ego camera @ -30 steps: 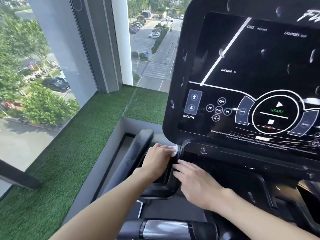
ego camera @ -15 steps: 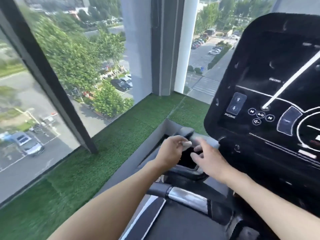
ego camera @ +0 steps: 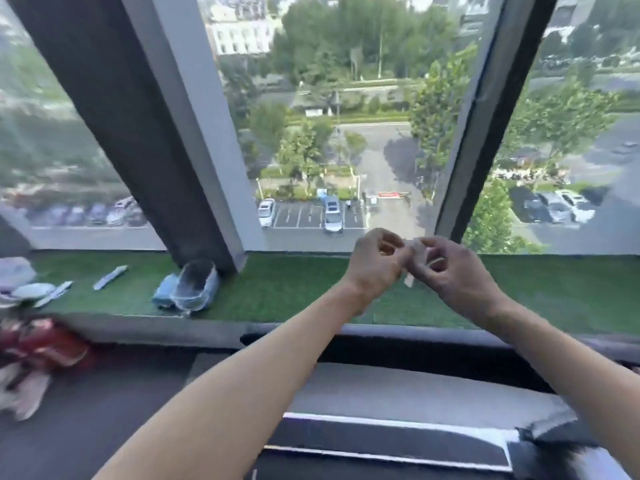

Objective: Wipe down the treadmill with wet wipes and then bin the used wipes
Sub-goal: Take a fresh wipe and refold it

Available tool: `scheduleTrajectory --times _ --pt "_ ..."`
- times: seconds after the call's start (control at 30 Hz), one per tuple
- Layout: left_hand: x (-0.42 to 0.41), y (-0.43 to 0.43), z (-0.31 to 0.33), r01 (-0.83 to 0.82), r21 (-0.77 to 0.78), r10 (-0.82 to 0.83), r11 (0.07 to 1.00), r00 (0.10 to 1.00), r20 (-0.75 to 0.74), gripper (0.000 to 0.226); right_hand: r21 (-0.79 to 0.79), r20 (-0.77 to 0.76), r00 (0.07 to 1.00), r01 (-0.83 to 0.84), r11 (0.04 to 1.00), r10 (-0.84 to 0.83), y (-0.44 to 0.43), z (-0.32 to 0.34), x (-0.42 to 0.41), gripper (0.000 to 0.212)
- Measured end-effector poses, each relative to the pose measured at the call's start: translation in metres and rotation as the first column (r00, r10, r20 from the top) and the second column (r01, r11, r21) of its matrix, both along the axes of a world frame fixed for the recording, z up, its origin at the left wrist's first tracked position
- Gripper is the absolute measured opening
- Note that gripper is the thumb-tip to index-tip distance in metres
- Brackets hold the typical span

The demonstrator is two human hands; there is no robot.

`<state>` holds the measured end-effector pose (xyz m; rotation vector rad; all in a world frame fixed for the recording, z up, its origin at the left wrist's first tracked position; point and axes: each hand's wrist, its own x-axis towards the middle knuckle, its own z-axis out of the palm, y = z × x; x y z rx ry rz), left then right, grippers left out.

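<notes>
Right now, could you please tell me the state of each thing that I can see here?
left hand, raised, pinches the wipe.
right hand, raised, pinches the same wipe.
wipe, small and crumpled, held in the air between both hands.
blue pack, lying on the green ledge; open or closed unclear.
white strip, lying flat on the ledge.
treadmill, touched by neither hand.
</notes>
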<state>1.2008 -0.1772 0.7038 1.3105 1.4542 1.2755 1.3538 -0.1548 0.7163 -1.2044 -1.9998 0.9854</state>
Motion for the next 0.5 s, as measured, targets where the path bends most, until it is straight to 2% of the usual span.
scheduleTrajectory --times 0.13,0.23,0.33,0.5 --pt "-0.129 -0.062 0.010 -0.206 -0.039 0.207 0.978 0.977 0.050 0.025 0.024 0.007 0.979 -0.203 0.979 0.202 -0.021 0.003 -0.141 0.018" --pt "-0.234 -0.108 0.006 -0.327 -0.077 0.333 0.942 0.940 0.080 0.013 0.052 0.041 0.943 -0.333 0.941 0.331 -0.045 -0.001 -0.256 0.022" --pt "-0.339 -0.152 -0.006 -0.418 -0.117 0.429 0.901 0.900 0.081 0.012 0.053 0.055 0.904 -0.426 0.903 0.423 -0.075 -0.013 -0.373 0.018" --pt "-0.500 -0.201 -0.018 -0.503 -0.169 0.515 0.848 0.857 0.033 0.014 0.035 0.036 0.880 -0.474 0.880 0.473 -0.118 -0.035 -0.546 0.026"
